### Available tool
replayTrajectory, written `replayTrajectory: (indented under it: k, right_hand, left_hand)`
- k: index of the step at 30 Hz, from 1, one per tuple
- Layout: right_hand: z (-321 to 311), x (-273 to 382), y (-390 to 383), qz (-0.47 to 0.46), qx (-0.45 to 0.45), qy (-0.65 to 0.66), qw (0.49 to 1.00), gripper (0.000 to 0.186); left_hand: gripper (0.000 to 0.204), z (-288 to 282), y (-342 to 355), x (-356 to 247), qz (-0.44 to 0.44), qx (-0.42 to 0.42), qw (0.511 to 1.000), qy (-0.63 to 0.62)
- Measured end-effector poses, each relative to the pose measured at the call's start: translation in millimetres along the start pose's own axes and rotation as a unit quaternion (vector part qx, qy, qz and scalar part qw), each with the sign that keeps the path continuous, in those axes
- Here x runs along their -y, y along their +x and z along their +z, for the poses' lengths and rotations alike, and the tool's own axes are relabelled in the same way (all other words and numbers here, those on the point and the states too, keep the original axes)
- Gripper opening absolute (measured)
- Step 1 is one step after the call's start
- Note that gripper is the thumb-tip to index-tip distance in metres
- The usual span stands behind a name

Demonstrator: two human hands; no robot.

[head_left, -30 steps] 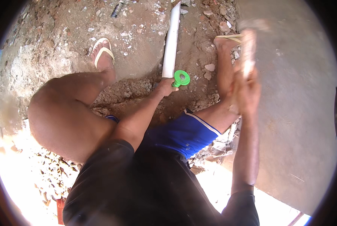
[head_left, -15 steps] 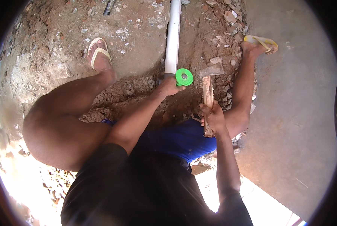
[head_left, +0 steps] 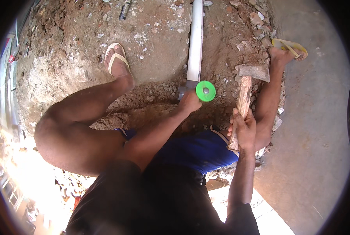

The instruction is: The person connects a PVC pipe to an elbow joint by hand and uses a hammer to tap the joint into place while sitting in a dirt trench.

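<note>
My left hand (head_left: 189, 101) is closed round a tool with a green round guard (head_left: 205, 88) and a metal centre, seen end-on, beside a grey pipe fitting (head_left: 191, 84) at the near end of a white plastic pipe (head_left: 195, 43). The tool's lower part is hidden. My right hand (head_left: 245, 131) grips the wooden handle (head_left: 244, 98) of a hammer-like tool, whose dull metal head (head_left: 253, 73) is raised to the right of the green guard.
Broken earth with stones (head_left: 69, 43) lies around my bent legs and sandalled feet. A concrete slab (head_left: 308, 129) runs along the right. A dark cylindrical item (head_left: 124, 9) lies at the top. Cluttered panels and strips (head_left: 4, 90) line the left edge.
My right hand has swung down and leftward from a blurred, higher position, then shifted right with the view. My left hand still holds the green-guarded tool. My right foot now shows farther right.
</note>
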State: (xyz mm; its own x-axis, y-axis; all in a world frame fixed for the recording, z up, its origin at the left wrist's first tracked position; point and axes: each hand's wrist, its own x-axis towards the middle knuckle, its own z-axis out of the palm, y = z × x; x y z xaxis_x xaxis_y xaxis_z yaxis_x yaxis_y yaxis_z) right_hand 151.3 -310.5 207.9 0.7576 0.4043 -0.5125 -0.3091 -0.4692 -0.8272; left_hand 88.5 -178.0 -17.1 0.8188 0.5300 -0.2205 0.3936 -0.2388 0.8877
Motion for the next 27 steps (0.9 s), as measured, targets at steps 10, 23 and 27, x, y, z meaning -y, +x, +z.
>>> replayTrajectory:
  k: [10, 23, 27]
  right_hand:
    - [-26.8, 109.4, 29.3, -0.392, -0.328, -0.072, 0.857, 0.023]
    - [-41.8, 79.0, 35.0, -0.253, -0.260, -0.052, 0.930, 0.035]
    - [-14.9, 52.8, 37.5, -0.341, -0.334, -0.037, 0.878, 0.027]
  left_hand:
    - [0.040, 1.3, 55.1, -23.5, 0.013, 0.149, 0.982, 0.119]
    - [0.053, 2.9, 69.0, 2.9, 0.062, 0.203, 0.968, 0.133]
    - [0.052, 6.3, 71.4, 3.4, 0.048, 0.208, 0.967, 0.138]
